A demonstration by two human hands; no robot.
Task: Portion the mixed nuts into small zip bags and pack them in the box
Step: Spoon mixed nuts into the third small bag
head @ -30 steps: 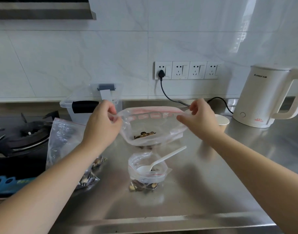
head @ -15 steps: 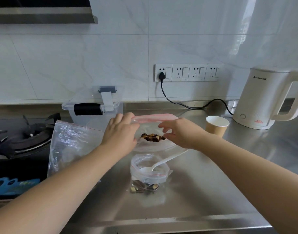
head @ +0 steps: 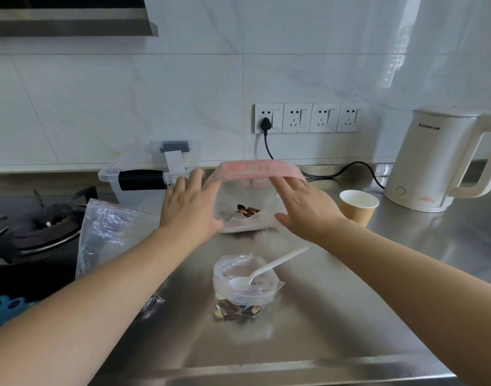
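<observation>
A large clear zip bag (head: 249, 196) with a pink seal strip stands open on the steel counter, a few mixed nuts (head: 248, 210) at its bottom. My left hand (head: 190, 203) rests flat against its left side and my right hand (head: 302, 204) against its right side, fingers straight. Nearer to me stands a small zip bag (head: 245, 285) with nuts at the bottom and a white plastic spoon (head: 266, 270) in its mouth. A clear plastic box (head: 144, 174) with a black handle sits behind my left hand.
Another clear zip bag (head: 110, 232) leans at the left beside the gas stove (head: 35, 227). A paper cup (head: 358, 206) and a white kettle (head: 439, 162) stand at the right. A black cord (head: 350, 168) runs along the back wall.
The large bag came down from mid-air onto the counter. My hands let go of its top edge and now lie flat against its sides.
</observation>
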